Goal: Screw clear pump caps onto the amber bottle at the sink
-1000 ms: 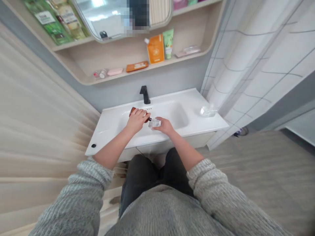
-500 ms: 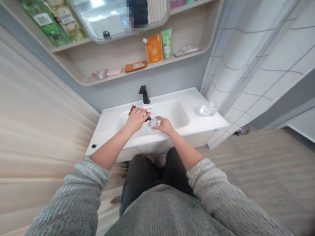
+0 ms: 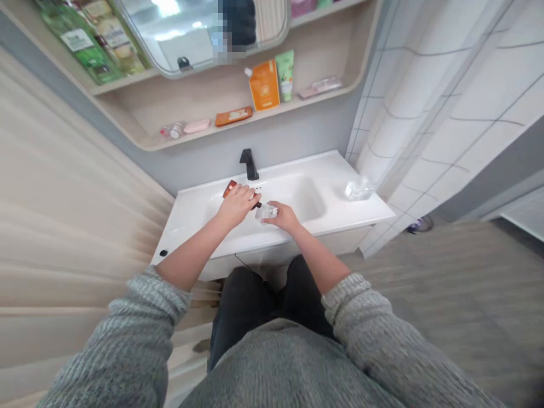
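Note:
My left hand (image 3: 238,203) is wrapped round a reddish-brown bottle (image 3: 229,187), which lies tilted on its side over the sink (image 3: 310,195). The bottle's dark neck points right, at the mouth of a small clear container (image 3: 264,212). Whether the two touch, and whether anything flows between them, I cannot make out. My right hand (image 3: 284,216) grips the clear container from its right side, fingers curled round it. Behind both hands stands the black faucet (image 3: 249,164). A small black cap-like piece (image 3: 164,253) lies on the counter's left front corner.
A clear box-like item (image 3: 359,188) stands on the counter's right end. Above, a shelf holds an orange pouch (image 3: 264,85), a green tube (image 3: 285,75) and a flat orange packet (image 3: 233,116). Green bottles (image 3: 83,42) stand at upper left, beside a mirror. A curtain (image 3: 63,198) hangs left.
Both hands hold almost the same pose, bottle and container still together over the sink. The view has shifted very slightly.

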Motion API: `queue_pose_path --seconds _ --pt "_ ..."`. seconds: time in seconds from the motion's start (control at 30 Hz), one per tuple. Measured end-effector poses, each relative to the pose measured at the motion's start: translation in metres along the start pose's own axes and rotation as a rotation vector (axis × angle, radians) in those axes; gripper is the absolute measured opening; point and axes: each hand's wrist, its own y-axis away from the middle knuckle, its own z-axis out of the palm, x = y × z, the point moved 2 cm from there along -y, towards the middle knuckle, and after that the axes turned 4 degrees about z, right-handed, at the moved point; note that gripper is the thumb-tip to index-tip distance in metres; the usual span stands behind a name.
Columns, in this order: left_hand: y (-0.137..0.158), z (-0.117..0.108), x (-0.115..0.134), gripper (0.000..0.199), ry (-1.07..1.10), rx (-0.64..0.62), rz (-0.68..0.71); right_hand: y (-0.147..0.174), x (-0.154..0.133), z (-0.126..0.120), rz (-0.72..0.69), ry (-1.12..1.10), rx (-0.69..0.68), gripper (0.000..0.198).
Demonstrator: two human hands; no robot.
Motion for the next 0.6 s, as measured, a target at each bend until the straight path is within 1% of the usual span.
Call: queue_pose_path --seconds 0.33,0.5,0.6 --pt "0.000 0.001 -0.001 0.051 -0.007 0.000 0.028 0.001 -0.004 -0.001 0.003 -0.024 -0.008 0.085" --pt "-0.004 -0.006 0.001 0.049 0.002 0.003 0.041 0.001 -0.007 -0.003 0.000 -0.012 0.006 0.085" --pt "-0.006 -0.010 0.002 0.048 0.004 0.004 0.047 0.001 -0.009 -0.003 -0.028 0.001 0.000 0.085"
